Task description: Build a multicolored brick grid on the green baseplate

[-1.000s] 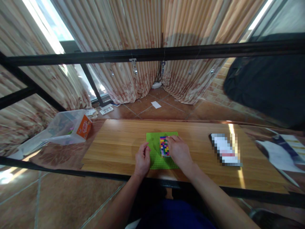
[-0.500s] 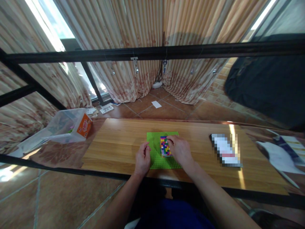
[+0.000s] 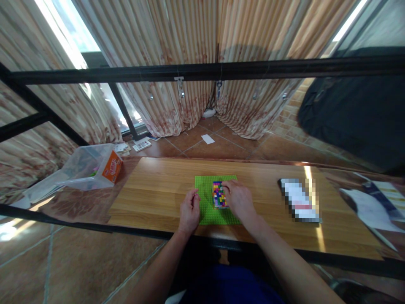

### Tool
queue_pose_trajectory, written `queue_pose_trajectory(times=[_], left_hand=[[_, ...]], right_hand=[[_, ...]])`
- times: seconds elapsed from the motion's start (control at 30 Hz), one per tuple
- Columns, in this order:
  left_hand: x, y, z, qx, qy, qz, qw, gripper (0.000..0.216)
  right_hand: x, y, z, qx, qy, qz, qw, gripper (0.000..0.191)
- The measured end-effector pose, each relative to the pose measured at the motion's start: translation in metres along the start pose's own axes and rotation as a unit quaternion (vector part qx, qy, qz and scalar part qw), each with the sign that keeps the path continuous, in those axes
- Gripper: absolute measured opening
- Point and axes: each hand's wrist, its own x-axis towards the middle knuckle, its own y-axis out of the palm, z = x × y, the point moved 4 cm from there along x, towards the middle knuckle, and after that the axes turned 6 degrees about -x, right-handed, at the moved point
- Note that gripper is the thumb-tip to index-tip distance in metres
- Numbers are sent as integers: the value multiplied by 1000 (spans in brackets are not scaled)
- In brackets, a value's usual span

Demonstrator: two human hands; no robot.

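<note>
Near edge, 6 o'clock: both forearms come in over the table [image 3: 152, 190] lip, converging on the green baseplate [image 3: 207, 192].

Left hand [image 3: 189, 211]: loosely curled, fingertips on the baseplate's 9 o'clock edge. Grip holds nothing; judged to be pinning the plate flat so it does not slide. Wrist straight, forearm angled in from 7 o'clock.

Right hand [image 3: 238, 199]: fingers bent over the 3 o'clock side of the multicoloured brick block [image 3: 219, 194], thumb and forefinger tips at its far corner. Contact is plain; whether it pinches or only presses, I cannot tell. Forearm enters from 5 o'clock, wrist slightly cocked.

Brick block: seated on the baseplate, right of its centre, long axis running 6 to 12.

3 o'clock, well apart: a blurred flat object [image 3: 300, 199] lying on the table.

10 o'clock, off the wooden top: clear plastic tub [image 3: 85, 166] with an orange label, tipped on its side.

12 o'clock, far: black bar [image 3: 202, 71], curtains [image 3: 177, 46] behind.
</note>
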Motion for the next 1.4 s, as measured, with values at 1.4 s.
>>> queue_pose_trajectory(times=[1.4], left_hand=[[-1, 1, -1, -25, -11, 8, 1000, 26]], right_hand=[[14, 24, -18, 129, 51, -59, 989, 24]])
